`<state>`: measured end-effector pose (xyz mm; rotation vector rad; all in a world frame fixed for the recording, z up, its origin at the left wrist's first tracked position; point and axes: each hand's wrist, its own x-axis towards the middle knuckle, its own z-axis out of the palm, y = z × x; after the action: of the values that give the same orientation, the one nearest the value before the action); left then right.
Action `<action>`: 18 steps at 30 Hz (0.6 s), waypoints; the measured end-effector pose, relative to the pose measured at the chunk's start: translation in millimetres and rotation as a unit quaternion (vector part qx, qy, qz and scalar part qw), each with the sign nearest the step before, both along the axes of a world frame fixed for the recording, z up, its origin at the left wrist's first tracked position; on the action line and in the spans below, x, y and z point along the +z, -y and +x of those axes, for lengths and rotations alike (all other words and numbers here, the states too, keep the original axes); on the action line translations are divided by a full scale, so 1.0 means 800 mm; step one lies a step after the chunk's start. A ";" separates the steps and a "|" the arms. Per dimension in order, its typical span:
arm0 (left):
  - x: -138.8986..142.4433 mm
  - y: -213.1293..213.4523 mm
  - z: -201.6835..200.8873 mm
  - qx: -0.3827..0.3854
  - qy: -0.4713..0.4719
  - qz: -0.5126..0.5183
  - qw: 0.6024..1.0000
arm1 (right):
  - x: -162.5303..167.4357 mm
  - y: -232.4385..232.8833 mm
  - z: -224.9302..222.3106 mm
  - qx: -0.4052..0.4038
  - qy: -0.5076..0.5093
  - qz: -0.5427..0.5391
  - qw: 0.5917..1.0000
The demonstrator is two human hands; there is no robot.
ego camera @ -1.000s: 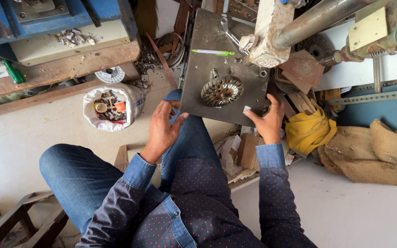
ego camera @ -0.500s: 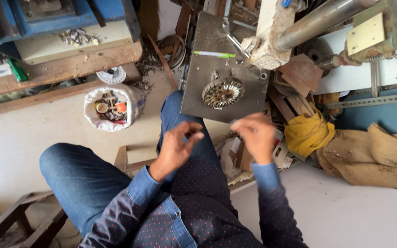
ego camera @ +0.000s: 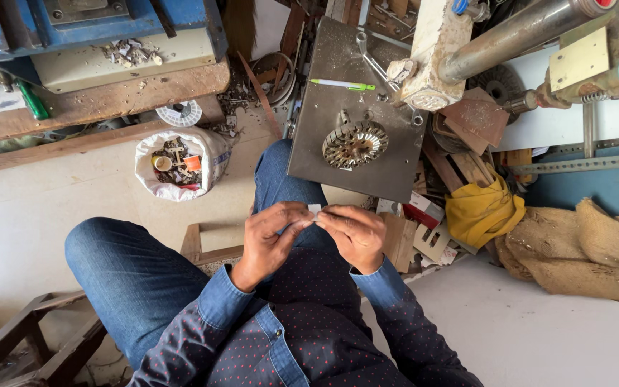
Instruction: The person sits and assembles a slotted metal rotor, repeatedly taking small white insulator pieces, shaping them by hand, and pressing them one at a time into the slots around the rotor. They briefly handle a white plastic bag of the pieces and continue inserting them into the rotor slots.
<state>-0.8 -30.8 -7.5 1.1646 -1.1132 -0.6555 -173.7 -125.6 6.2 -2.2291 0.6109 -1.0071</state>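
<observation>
My left hand (ego camera: 275,235) and my right hand (ego camera: 350,234) meet over my lap, fingertips pinching a small white piece (ego camera: 314,211) between them. Ahead of them a grey metal plate (ego camera: 324,136) rests on my knee. A round slotted metal stator core (ego camera: 354,143) lies on the plate. A green and white pen (ego camera: 342,84) lies at the plate's far end. Both arms wear dark blue dotted sleeves.
A white bag (ego camera: 213,154) of scraps stands on the floor at left, beside a wooden bench (ego camera: 94,104) with a blue machine. A drill press column (ego camera: 510,32), a yellow cloth (ego camera: 483,209), burlap sacking (ego camera: 589,247) and wood offcuts lie at right.
Both hands left the edges of the metal plate and came together over my lap, now pinching a small white piece. The plate stays on my knee.
</observation>
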 end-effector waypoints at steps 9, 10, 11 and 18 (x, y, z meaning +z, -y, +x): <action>0.006 -0.006 0.006 0.002 0.042 -0.040 0.998 | 0.006 -0.002 0.003 0.020 0.038 -0.010 0.999; 0.006 -0.007 0.005 0.001 0.040 -0.040 0.998 | 0.008 -0.002 0.003 0.020 0.038 -0.008 0.999; 0.007 -0.008 0.005 0.000 0.038 -0.041 0.998 | 0.009 -0.001 0.004 0.021 0.040 -0.008 0.999; 0.013 -0.013 0.000 0.030 0.032 -0.047 0.998 | 0.008 -0.007 0.016 0.034 0.109 0.008 0.993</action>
<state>-0.6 -20.4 3.1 1.1408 -1.1453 -0.5175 -160.5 -119.8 12.7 -2.0760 0.4422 -1.1863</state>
